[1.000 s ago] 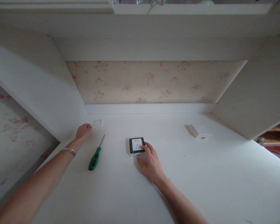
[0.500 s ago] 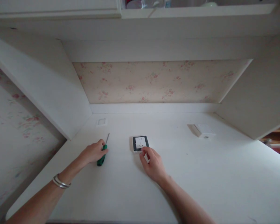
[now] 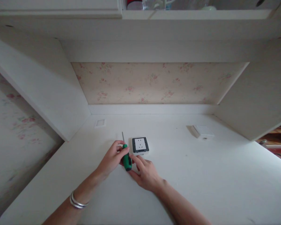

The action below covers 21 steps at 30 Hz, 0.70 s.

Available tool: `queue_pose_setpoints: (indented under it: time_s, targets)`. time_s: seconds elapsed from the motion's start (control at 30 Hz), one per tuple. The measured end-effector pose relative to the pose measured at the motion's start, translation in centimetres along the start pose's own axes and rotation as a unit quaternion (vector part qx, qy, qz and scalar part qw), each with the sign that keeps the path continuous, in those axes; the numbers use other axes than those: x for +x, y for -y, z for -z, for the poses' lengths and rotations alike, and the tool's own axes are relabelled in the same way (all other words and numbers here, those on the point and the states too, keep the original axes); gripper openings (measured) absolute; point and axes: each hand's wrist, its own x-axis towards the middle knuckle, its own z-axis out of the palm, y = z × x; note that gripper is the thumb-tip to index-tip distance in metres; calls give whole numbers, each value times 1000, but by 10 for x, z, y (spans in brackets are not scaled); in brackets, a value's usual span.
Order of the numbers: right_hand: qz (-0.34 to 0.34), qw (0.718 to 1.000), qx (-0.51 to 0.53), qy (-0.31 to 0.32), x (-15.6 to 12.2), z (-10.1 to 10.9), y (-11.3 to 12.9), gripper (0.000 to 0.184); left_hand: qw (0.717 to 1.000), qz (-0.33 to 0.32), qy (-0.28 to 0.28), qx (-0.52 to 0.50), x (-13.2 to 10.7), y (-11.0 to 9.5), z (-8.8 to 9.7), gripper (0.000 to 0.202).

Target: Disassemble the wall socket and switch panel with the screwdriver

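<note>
My left hand [image 3: 114, 157] grips a screwdriver [image 3: 126, 158] with a green handle, its metal shaft pointing away from me. From the other side, my right hand [image 3: 145, 172] touches the lower part of that handle with thumb and fingers, so both hands are on the tool. Just beyond my right hand, a wall socket [image 3: 140, 144] with a white centre and a dark surround sits in a white box on the tabletop. Its slots face up. The undersides of my fingers are hidden.
A white square frame [image 3: 100, 122] lies at the back left of the white tabletop [image 3: 201, 187]. Toward the back right sits a white box [image 3: 203, 132]. Cabinet panels close in both sides, and a shelf [image 3: 196, 14] with objects hangs overhead.
My left hand has carried the screwdriver right, close to the socket. My right hand has left the socket's near edge and moved down-left onto the screwdriver's handle.
</note>
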Motion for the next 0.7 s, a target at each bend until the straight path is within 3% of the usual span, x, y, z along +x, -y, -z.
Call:
queue_pose_setpoints:
  time_s: [0.13, 0.27, 0.37, 0.5, 0.6, 0.7]
  targets:
    - [19, 998, -23, -57, -1, 5, -8, 59, 997, -33, -5, -71, -1, -2, -37, 41]
    - [26, 988, -36, -148, -2, 12, -16, 42, 993, -59, -9, -104, 10, 4, -52, 39]
    - [-30, 966, 12, -258, 0, 19, -22, 37, 989, -113, -38, -90, 24, 16, -46, 37]
    - [-145, 913, 68, -374, 16, 39, -28, 29, 971, -198, -130, 28, 43, 37, -24, 42]
    - [-199, 890, 83, -402, 41, 61, -28, 27, 976, -199, -68, 51, 51, 52, -14, 66]
    - [-231, 892, 59, -383, 67, 78, -24, 31, 981, -183, -9, 60, 55, 64, -18, 87]
